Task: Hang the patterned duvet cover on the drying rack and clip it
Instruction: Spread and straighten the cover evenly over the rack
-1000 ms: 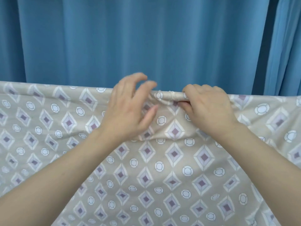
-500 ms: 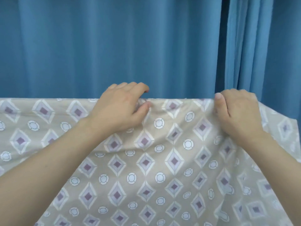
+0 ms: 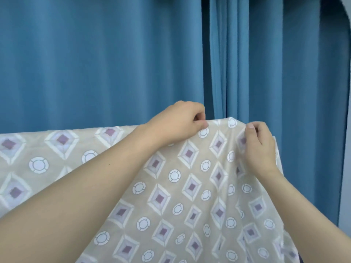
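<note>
Head view: the duvet cover [image 3: 190,186] hangs in front of the blue curtain [image 3: 95,63]; the left hand [image 3: 176,122] and right hand [image 3: 260,147] each pinch its top fold in a narrow grip. The fabric appears thin, soft and light; hold along the top edge, near the right corner.

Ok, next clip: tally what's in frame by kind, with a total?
Hands: 2, left hand and right hand, both pinching the cover's top edge.
Patterned duvet cover: 1.
Blue curtain panels: 2, left panel and right panel.
Clips: 0 visible.
Total: 5.
</note>
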### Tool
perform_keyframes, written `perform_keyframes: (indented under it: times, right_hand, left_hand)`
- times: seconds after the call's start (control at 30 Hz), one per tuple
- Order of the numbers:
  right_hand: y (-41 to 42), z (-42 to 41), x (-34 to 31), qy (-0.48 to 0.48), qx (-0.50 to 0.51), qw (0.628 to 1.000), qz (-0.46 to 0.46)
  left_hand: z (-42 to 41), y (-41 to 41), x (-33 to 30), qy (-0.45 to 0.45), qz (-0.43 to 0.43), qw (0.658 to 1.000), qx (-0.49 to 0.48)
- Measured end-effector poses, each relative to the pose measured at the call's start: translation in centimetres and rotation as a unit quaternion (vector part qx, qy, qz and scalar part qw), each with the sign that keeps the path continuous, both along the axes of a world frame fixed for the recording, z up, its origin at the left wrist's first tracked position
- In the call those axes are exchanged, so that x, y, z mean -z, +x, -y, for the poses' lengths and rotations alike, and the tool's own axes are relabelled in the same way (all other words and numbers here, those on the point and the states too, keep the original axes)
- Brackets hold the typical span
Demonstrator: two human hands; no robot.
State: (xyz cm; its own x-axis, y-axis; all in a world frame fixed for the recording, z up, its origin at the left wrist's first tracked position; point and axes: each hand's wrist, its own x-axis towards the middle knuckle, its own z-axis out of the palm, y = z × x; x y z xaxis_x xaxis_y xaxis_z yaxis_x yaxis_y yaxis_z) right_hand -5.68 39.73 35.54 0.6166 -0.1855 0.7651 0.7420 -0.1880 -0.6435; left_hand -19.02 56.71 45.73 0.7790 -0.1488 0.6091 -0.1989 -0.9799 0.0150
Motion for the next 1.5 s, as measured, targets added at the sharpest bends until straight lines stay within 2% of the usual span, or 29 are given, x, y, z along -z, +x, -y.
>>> perform_keyframes:
  times: [0.1,0.27,0.37,0.5,0.63,0.73,0.83,0.93,1.0,1.03,1.17,1.3,1.4,1.5]
  right_hand:
    - [0.1,1.2,-0.4,-0.003,-0.054,0.998,-0.028]
    - [0.1,2.1,-1.4,-0.05,-0.052,0.997,-0.012]
    - [-0.4,1.8,-1.2,-0.011,-0.071,0.997,0.011]
    - [-0.3,2.1,-0.6,0.006,-0.129,0.991,0.037]
    - [0.0,3.0,1.2,-0.123,-0.049,0.978,0.161]
    - [0.2,3.4,2.6,-0.162,0.003,0.972,0.171]
    - [0.5,3.7,3.5,-0.07,0.058,0.989,0.117]
    - [1.0,4.5,3.6,0.071,0.032,0.995,-0.065]
    - [1.2,5.1,4.3,0.047,0.002,0.987,-0.153]
    - [1.2,5.2,4.7,0.021,0.002,0.986,-0.164]
    - [1.5,5.6,5.3,0.014,0.047,0.991,-0.128]
    - [2.7,6.5,3.5,0.144,0.023,0.98,-0.139]
    - [2.7,7.2,1.4,0.206,0.008,0.971,-0.119]
    - [1.4,7.4,0.0,0.284,-0.073,0.953,-0.071]
  left_hand:
    - [0.2,0.3,0.1,-0.031,0.024,0.999,0.019]
    - [0.2,0.3,0.6,-0.02,0.058,0.997,0.036]
    - [0.3,0.2,1.1,-0.037,0.061,0.995,0.074]
    - [0.4,-0.6,1.1,-0.058,-0.012,0.995,0.075]
    - [0.7,-1.0,0.7,-0.013,-0.1,0.993,0.054]
    - [1.1,-1.2,0.0,0.011,-0.179,0.983,0.033]
    - [1.6,-1.1,-0.1,0.086,-0.202,0.975,-0.031]
    - [2.2,-1.1,-0.1,0.094,-0.179,0.978,-0.047]
    - [2.4,-1.4,-0.4,0.058,-0.188,0.979,-0.05]
    - [2.4,-1.5,-0.5,0.052,-0.191,0.979,-0.053]
    - [2.4,-1.2,-0.2,0.106,-0.168,0.978,-0.063]
    - [2.1,-0.5,0.6,0.139,-0.114,0.982,-0.057]
    - [2.1,-0.1,1.0,0.155,-0.09,0.982,-0.052]
    - [2.0,0.6,1.4,0.213,-0.047,0.973,-0.081]
